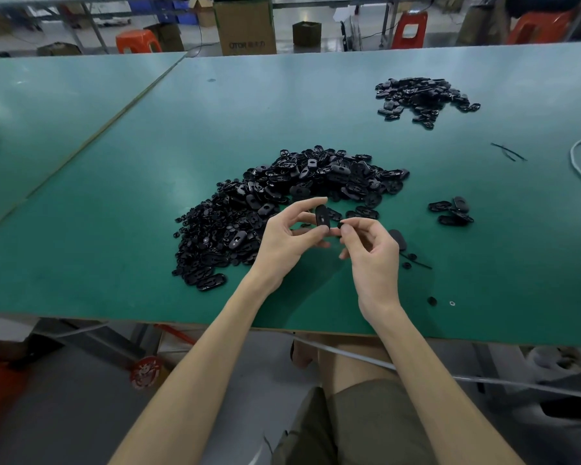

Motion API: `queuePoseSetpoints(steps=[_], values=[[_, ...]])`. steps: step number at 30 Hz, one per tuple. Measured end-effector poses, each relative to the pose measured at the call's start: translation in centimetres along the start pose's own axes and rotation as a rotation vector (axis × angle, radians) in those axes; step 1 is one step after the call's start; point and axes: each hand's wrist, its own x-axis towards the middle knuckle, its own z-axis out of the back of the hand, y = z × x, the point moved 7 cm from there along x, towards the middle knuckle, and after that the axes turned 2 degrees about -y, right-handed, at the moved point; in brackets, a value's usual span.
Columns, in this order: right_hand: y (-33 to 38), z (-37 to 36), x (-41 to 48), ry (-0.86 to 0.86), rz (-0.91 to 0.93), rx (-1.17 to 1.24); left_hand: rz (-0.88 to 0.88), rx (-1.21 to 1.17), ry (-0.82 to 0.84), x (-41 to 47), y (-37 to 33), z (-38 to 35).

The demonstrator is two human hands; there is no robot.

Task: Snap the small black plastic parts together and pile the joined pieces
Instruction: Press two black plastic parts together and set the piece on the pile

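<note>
Black plastic oval shell [322,216] pinched in my left hand [292,236], tiny black round clip [342,225] pinched in my right hand [369,250], almost touching, not snapped yet. Small far pile [423,95] looks finished; big loose heap [282,203] on the green surface [148,162] means loads left. Clip's mostly hidden by fingertips.

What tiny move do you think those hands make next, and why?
Probably the right hand brings its small round piece to the slot in the oval piece pinched by the left hand and presses: the two parts sit almost touching, not yet joined.
</note>
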Motion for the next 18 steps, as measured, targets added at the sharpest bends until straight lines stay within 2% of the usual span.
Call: queuePoseSetpoints(steps=[13, 18], values=[[0.75, 0.02, -0.23, -0.011, 0.035, 0.005, 0.048, -0.005, -0.082, -0.1, 0.57, 0.63], [0.79, 0.1, -0.25, -0.013, 0.05, 0.005, -0.009, 0.006, -0.108, -0.19, 0.09, 0.71]])
